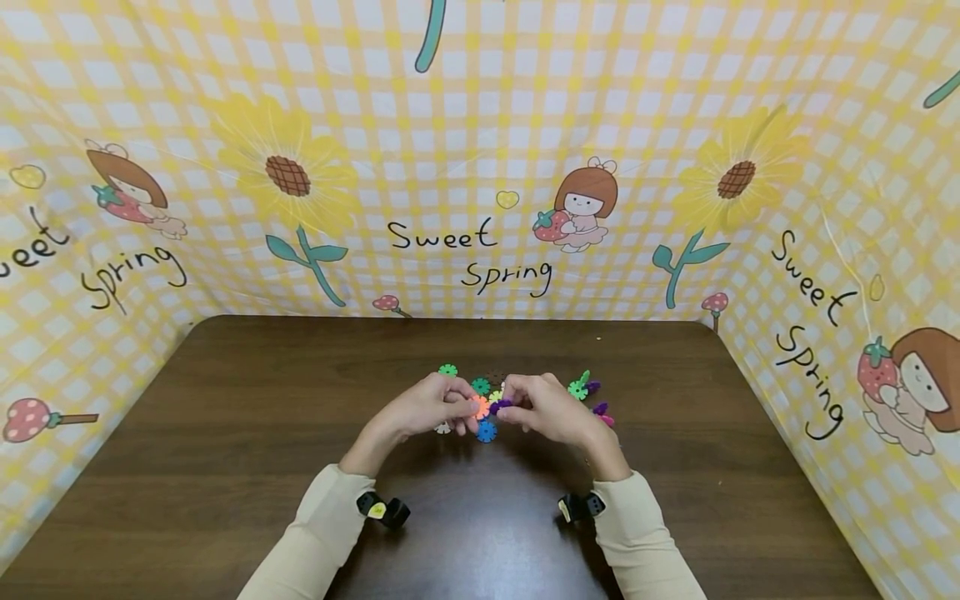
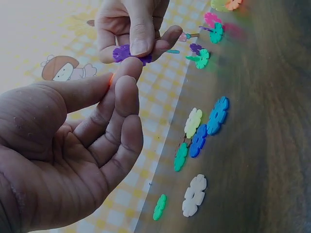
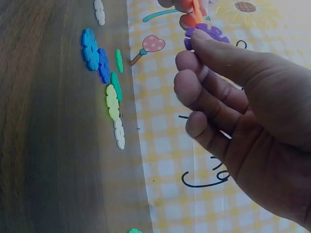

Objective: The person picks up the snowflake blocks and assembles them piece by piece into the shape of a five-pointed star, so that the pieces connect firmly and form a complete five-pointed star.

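Above the table, my left hand (image 1: 429,407) pinches an orange snowflake building disc (image 1: 482,407) between thumb and forefinger. My right hand (image 1: 551,408) pinches a purple snowflake disc (image 3: 211,34) the same way. The two discs meet at their edges between the hands; in the right wrist view the orange one stands edge-on against the purple one. How deep the notches fit cannot be seen. Below the hands lie loose discs: a blue one (image 1: 487,431), a green one (image 1: 480,385), a pale yellow one (image 2: 193,122) and a white one (image 2: 195,195).
To the right lie joined pieces, one green and purple (image 1: 579,388), another with pink and purple discs (image 1: 603,414). A lighter green disc (image 1: 447,370) sits at the back left. The brown table (image 1: 225,467) is walled by a yellow checked cloth (image 1: 480,167).
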{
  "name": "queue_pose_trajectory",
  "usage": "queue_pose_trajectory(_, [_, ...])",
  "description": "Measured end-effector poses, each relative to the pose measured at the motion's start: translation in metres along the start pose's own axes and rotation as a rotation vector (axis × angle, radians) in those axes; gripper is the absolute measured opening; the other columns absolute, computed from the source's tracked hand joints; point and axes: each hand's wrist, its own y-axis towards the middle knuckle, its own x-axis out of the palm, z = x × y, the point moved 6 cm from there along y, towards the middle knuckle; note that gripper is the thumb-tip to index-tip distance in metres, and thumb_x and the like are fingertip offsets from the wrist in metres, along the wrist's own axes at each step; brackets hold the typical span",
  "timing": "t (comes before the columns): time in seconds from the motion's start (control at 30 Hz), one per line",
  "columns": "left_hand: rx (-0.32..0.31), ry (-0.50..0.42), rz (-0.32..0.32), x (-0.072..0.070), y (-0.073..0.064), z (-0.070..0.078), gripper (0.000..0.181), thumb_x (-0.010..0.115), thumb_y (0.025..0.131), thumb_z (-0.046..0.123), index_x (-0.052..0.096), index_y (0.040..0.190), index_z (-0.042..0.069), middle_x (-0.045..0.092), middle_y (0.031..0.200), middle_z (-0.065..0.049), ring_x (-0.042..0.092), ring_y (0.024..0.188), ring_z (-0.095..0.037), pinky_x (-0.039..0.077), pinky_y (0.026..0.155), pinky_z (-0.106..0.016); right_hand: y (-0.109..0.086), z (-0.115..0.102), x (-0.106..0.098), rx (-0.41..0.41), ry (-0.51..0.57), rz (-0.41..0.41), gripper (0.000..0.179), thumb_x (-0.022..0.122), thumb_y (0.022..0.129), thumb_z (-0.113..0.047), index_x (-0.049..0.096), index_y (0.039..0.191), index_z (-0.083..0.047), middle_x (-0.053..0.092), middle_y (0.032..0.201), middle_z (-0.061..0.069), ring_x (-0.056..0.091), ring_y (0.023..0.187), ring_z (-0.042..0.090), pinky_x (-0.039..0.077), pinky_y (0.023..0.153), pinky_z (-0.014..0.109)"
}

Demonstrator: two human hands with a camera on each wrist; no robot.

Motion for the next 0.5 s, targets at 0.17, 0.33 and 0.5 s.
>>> queue_pose_trajectory(0.17, [-0.017, -0.028, 0.015, -0.0007, 0.0, -0.0004, 0.016, 0.059, 0.101, 0.007, 0.06, 0.108, -0.008, 0.074, 0.084, -0.015, 0.067, 0.071, -0.027, 0.056, 0.08, -0.051, -0.0002, -0.0026, -0.0025, -0.021, 0.041, 0.036, 0.013, 0.069, 0.095, -0.009, 0.059, 0.088, -0.011, 0.069, 0.08, 0.012, 0.066, 0.064, 0.03, 0.056, 0.059, 0.032])
queue_pose_trajectory(0.33, [-0.009, -0.045, 0.004, 0.0015, 0.0002, 0.0002, 0.017, 0.058, 0.102, 0.007, 0.058, 0.109, -0.008, 0.074, 0.086, -0.018, 0.067, 0.071, -0.025, 0.055, 0.081, -0.052, 0.0011, -0.0039, -0.0003, -0.048, 0.063, 0.037, 0.013, 0.069, 0.095, -0.006, 0.06, 0.086, -0.011, 0.072, 0.081, 0.011, 0.068, 0.066, 0.033, 0.057, 0.061, 0.036])
queue_pose_trajectory(0.5, [-0.012, -0.048, 0.015, 0.0025, -0.0004, 0.0023, 0.015, 0.059, 0.101, 0.007, 0.059, 0.107, -0.007, 0.073, 0.086, -0.02, 0.067, 0.071, -0.028, 0.054, 0.081, -0.055, 0.0022, -0.0069, -0.0016, -0.082, 0.015, 0.071, 0.013, 0.07, 0.093, -0.006, 0.063, 0.083, -0.009, 0.073, 0.079, 0.011, 0.068, 0.064, 0.024, 0.055, 0.059, 0.027])
